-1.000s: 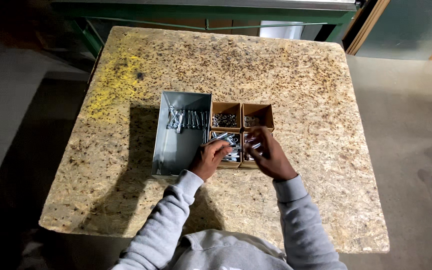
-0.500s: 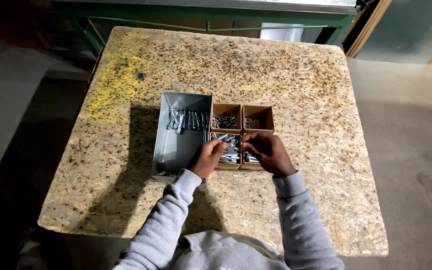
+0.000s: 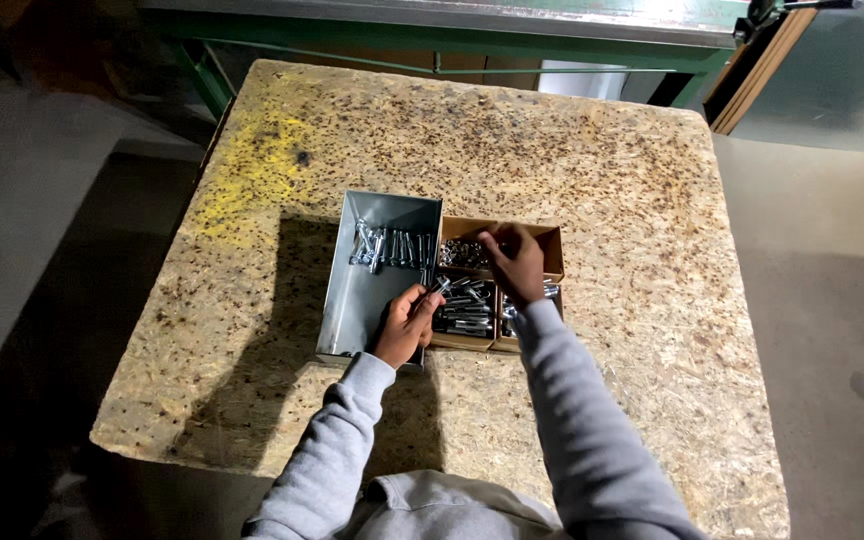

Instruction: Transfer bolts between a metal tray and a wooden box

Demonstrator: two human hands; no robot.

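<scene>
The speckled counter (image 3: 592, 150) carries a grey metal tray (image 3: 372, 290) beside a brown divided box (image 3: 552, 240). Bolts (image 3: 389, 246) lie across the tray's far end, long axes pointing away. The left hand (image 3: 407, 325) grips a bolt at the tray's edge; the right hand (image 3: 514, 262), fingers pinched, reaches over the box's far compartment, whether holding anything I cannot tell.

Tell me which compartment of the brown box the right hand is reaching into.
The right hand reaches into the far-left compartment, the one holding small nuts beside the grey metal tray. The near compartments hold long bolts.
</scene>
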